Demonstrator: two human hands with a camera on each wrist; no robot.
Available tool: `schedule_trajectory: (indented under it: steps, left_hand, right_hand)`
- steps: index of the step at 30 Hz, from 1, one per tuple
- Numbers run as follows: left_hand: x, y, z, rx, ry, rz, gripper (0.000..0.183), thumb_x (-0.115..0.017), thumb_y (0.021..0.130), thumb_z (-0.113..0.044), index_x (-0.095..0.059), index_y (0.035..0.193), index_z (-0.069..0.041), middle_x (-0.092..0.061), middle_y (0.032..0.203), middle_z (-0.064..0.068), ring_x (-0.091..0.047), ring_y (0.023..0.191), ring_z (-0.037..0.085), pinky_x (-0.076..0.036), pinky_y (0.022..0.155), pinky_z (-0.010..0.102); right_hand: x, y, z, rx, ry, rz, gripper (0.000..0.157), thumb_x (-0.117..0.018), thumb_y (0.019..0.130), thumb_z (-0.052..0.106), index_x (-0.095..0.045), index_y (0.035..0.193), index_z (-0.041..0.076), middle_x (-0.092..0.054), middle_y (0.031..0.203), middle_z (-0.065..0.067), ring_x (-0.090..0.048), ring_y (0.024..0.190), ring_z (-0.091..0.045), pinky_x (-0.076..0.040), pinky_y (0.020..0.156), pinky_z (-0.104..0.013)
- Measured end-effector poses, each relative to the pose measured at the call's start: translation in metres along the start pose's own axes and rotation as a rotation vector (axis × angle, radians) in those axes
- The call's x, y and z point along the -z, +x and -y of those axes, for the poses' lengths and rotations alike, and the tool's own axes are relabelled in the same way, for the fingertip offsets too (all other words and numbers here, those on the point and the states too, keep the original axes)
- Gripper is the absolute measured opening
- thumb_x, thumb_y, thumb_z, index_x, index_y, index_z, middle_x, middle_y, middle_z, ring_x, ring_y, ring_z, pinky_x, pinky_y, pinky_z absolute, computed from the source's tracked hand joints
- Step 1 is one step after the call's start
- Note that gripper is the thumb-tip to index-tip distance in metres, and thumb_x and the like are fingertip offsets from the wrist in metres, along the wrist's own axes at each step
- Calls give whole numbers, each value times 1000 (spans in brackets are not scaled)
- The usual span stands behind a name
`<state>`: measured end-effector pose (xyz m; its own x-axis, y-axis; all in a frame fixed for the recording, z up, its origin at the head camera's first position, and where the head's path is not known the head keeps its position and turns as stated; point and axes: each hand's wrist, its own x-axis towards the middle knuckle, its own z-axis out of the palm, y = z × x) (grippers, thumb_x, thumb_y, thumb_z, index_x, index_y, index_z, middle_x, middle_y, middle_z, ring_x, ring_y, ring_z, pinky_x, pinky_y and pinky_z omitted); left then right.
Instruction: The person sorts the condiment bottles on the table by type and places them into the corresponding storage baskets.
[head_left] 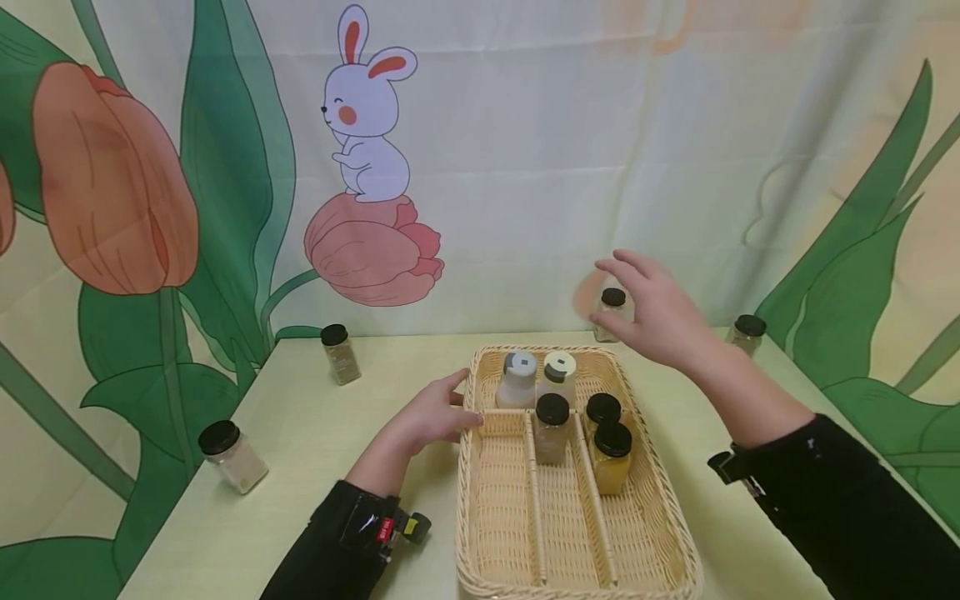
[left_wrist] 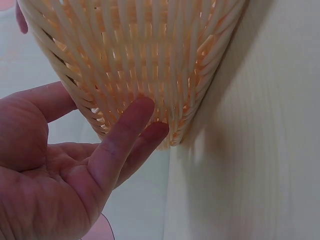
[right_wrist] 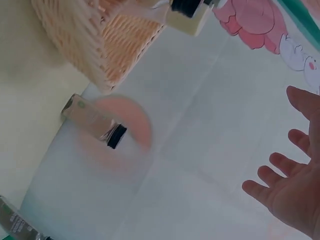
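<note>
A wicker basket (head_left: 480,550) with compartments stands in front of me. My left hand (head_left: 431,412) holds its left rim, the thumb over the edge and the fingers (left_wrist: 132,117) against the outer weave. In the air beyond the basket's back right corner is my right hand (head_left: 648,312), fingers spread, holding nothing. Behind it a black-lidded spice jar (head_left: 612,297) stands at the table's back edge; the right wrist view shows this jar (right_wrist: 92,120) apart from the hand.
The basket holds a grey-topped bottle (head_left: 517,383), a cream-topped bottle (head_left: 560,367), a jar (head_left: 552,433) in the middle, and at right a yellow jar (head_left: 611,467) before another jar (head_left: 602,407). More jars stand outside: back left (head_left: 342,358), left (head_left: 234,460), back right (head_left: 747,332).
</note>
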<state>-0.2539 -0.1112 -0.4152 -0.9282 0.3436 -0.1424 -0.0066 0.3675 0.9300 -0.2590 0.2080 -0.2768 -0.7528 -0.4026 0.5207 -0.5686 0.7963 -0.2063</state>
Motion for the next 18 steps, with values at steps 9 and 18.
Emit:
schedule_trajectory:
  steps: [9, 18]
  left_hand:
    - [0, 0, 1, 2, 0, -3, 88, -73, 81, -10, -21, 153, -14, -50, 124, 27, -66, 79, 23, -59, 66, 36]
    - [-1, 0, 0, 4, 10, -9, 89, -73, 80, -10, -22, 152, -14, -50, 124, 27, -66, 78, 22, -59, 66, 36]
  right_hand:
    - [4, -2, -28, -90, -17, -30, 69, -72, 85, 29, -40, 142, 7, -24, 149, -23, -24, 132, -42, -29, 102, -65]
    - [7, -8, -55, -178, -47, -39, 70, -69, 87, 28, -36, 144, 5, -16, 152, -25, -16, 134, -44, -27, 101, -69]
